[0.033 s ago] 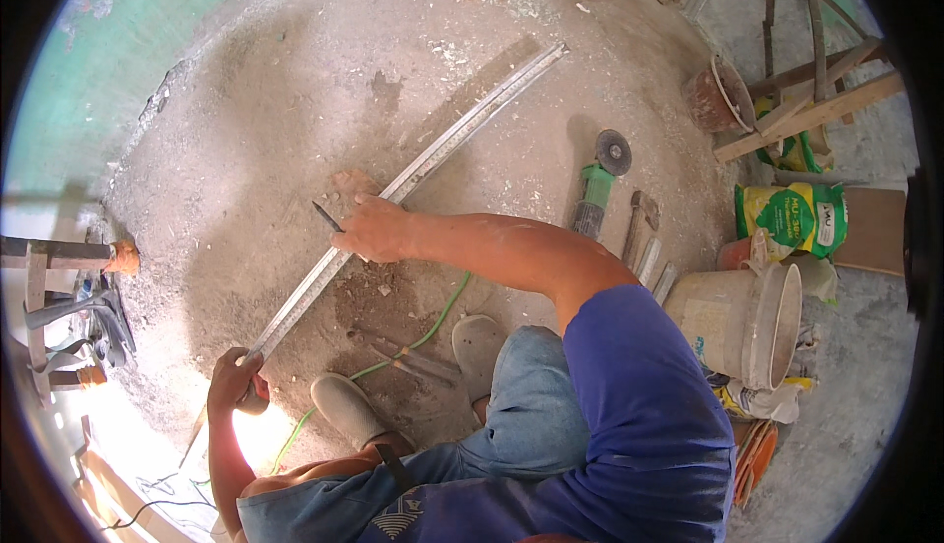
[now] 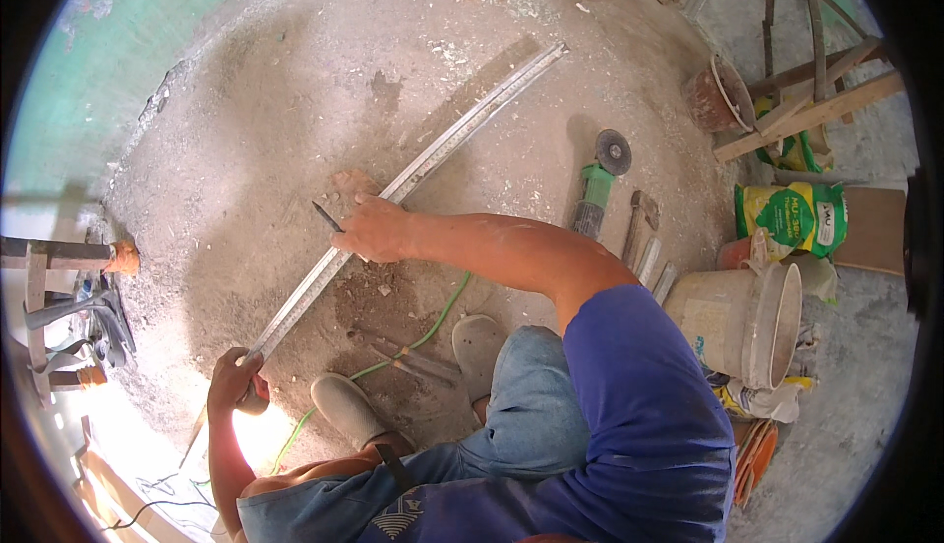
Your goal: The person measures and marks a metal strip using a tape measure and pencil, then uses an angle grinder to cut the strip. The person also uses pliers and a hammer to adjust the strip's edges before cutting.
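A long, pale metal channel (image 2: pixel 470 127) slants across the dusty floor, with a thin marked strip along its length. At its near left end my left hand (image 2: pixel 230 380) is closed around a rounded case, apparently a tape measure (image 2: pixel 255 397), partly covered by my fingers. Over the middle of the channel is my right hand (image 2: pixel 374 229), closed, with a dark pencil (image 2: pixel 324 215) sticking out to the left between its fingers. That hand also rests against the channel, and its fingertips are partly hidden.
Right of the channel lies a green angle grinder (image 2: pixel 596 189), with a hammer (image 2: pixel 641 218) beside it. A green cord (image 2: pixel 433 327) runs near my feet, past metal tools (image 2: pixel 408 356). Buckets (image 2: pixel 733 322), a yellow-green bag (image 2: pixel 792 218) and a wooden frame (image 2: pixel 811 115) stand at right.
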A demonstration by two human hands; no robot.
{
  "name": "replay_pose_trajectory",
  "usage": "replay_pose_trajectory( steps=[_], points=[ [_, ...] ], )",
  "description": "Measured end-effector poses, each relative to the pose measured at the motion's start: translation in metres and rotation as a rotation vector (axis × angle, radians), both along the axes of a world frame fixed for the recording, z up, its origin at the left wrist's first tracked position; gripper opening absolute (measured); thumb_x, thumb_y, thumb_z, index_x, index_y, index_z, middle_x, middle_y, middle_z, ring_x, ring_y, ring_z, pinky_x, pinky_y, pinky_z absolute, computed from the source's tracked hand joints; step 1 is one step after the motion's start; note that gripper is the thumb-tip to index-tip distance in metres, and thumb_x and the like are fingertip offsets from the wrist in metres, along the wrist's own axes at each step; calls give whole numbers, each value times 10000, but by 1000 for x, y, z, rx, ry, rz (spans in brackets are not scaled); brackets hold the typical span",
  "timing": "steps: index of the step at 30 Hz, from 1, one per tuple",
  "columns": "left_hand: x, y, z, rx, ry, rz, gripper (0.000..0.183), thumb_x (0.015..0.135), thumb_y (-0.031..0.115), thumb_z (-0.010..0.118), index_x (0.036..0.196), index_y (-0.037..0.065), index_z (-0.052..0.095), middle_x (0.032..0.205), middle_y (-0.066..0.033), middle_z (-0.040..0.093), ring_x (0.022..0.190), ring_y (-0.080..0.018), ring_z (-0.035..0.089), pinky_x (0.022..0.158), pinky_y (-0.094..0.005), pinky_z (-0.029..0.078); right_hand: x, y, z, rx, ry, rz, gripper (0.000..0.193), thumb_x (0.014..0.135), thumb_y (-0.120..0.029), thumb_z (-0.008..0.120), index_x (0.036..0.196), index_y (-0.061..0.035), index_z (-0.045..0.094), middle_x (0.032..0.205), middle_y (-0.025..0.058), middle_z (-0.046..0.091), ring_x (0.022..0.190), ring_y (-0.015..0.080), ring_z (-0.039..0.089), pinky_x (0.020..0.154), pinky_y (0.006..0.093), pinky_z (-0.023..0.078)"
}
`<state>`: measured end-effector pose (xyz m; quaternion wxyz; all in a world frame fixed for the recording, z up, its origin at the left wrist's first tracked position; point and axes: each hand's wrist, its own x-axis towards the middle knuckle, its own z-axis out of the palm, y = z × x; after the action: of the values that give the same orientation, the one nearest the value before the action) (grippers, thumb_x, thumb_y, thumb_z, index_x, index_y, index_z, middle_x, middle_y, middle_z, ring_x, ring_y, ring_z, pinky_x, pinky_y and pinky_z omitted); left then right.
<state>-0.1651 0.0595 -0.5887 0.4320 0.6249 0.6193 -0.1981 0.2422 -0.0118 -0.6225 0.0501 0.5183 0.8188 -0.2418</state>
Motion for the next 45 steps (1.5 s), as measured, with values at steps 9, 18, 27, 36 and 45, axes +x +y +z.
replay_pose_trajectory(
  steps=[9, 18, 27, 36, 45],
  points=[
    [-2, 1, -7, -14, 12, 20, 487, 882, 333, 737, 1212, -21, 677, 907, -196, 732, 814, -264, 726, 769, -390, 557, 1, -4, -14, 147, -14, 5, 237, 928, -147, 601, 1157, -91, 617, 980, 130, 675, 1010, 325, 678, 1013, 548, 426],
    [-15, 3, -25, 49, 26, -43, 429, 884, 309, 735, 1159, -18, 692, 940, -200, 717, 852, -274, 713, 770, -394, 545, -1, -4, -15, 170, -17, 7, 318, 946, -195, 618, 1245, -89, 604, 1027, 135, 677, 1031, 332, 677, 1050, 576, 395],
    [-16, 2, -27, 10, 17, -20, 494, 872, 344, 731, 1194, -28, 678, 1022, -242, 721, 944, -312, 714, 842, -401, 539, -1, -3, -10, 118, -22, 5, 304, 927, -192, 647, 1208, -85, 603, 1014, 137, 683, 1027, 336, 681, 1043, 579, 394],
    [-5, -1, -13, 52, 27, -77, 485, 880, 339, 724, 1189, -32, 678, 1025, -243, 722, 945, -320, 713, 843, -402, 537, -1, -3, -8, 119, -13, -2, 242, 934, -171, 622, 1161, -89, 612, 991, 134, 688, 1022, 332, 683, 1035, 575, 396],
    [-3, -2, -11, 74, 10, -105, 488, 873, 339, 724, 1172, -44, 679, 1008, -255, 721, 942, -332, 715, 841, -410, 536, -2, -3, -16, 130, -18, -13, 210, 941, -152, 590, 1144, -99, 608, 990, 128, 684, 1034, 326, 676, 1039, 578, 394]
  ],
)
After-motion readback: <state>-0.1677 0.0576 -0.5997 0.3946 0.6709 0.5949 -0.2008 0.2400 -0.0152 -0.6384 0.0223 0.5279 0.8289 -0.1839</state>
